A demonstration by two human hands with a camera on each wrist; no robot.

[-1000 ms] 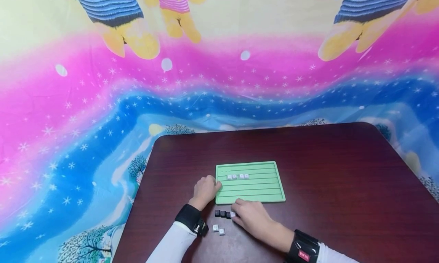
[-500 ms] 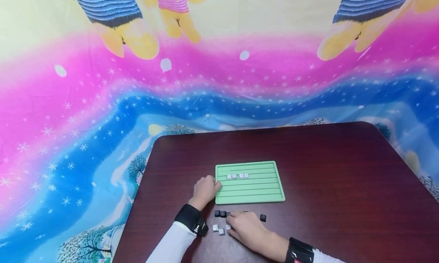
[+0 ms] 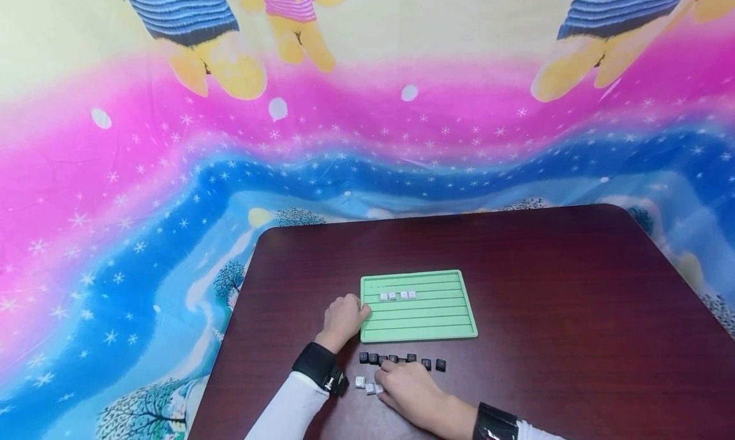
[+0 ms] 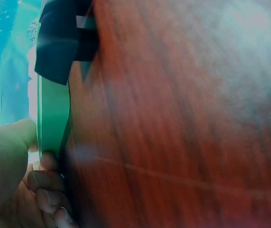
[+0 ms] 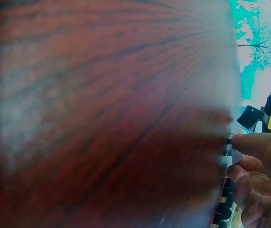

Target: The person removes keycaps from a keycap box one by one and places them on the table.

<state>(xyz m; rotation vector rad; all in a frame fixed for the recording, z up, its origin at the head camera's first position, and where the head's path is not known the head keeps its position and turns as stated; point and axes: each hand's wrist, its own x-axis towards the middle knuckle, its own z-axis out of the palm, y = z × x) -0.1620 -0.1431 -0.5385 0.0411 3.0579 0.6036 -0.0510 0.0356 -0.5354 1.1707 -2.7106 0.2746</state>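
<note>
The left hand (image 3: 342,319) curls against the left edge of the ridged green plastic tray (image 3: 427,319), fingers gripping its rim. Four small white keycaps (image 3: 398,295) sit in the tray's second groove. The right hand (image 3: 409,385) rests, fingers bent, on the loose white keycaps (image 3: 365,384) on the dark wooden table (image 3: 574,312); whether it pinches one is unclear. A row of black keycaps (image 3: 402,361) lies between hand and tray.

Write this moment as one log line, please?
left hand: grips green board edge | right hand: at white keycaps | black keycaps: row on table
</note>
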